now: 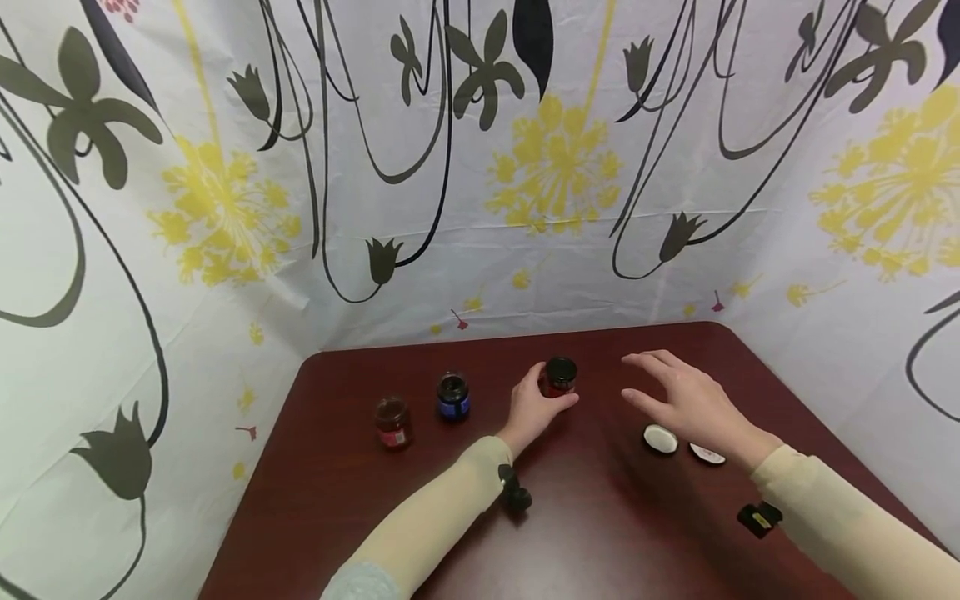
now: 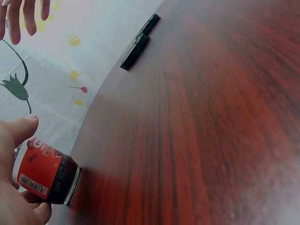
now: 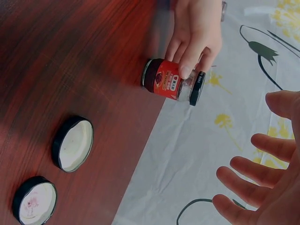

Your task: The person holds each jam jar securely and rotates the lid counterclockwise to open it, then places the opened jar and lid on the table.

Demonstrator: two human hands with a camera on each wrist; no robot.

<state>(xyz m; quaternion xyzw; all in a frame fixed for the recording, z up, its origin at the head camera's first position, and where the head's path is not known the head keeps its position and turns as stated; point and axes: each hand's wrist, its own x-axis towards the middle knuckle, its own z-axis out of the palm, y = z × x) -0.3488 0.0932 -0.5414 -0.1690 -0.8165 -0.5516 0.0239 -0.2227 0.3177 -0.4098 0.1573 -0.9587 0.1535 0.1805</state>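
A small glass jar with a red label and a black lid stands upright at the back of the table. My left hand holds it, with the thumb on one side and the fingers round the other. Seen from the right wrist, the jar has its lid on and dark contents in its lower part. To the right of the jar, my right hand hovers above the table with its fingers spread, holding nothing. Below that hand lie two black-rimmed lids, their pale insides facing up.
Left of the held jar are two lidless jars: a dark one with a blue label and one with a red label. All stand on a dark red-brown wooden table. A white flower-patterned cloth hangs behind and on both sides.
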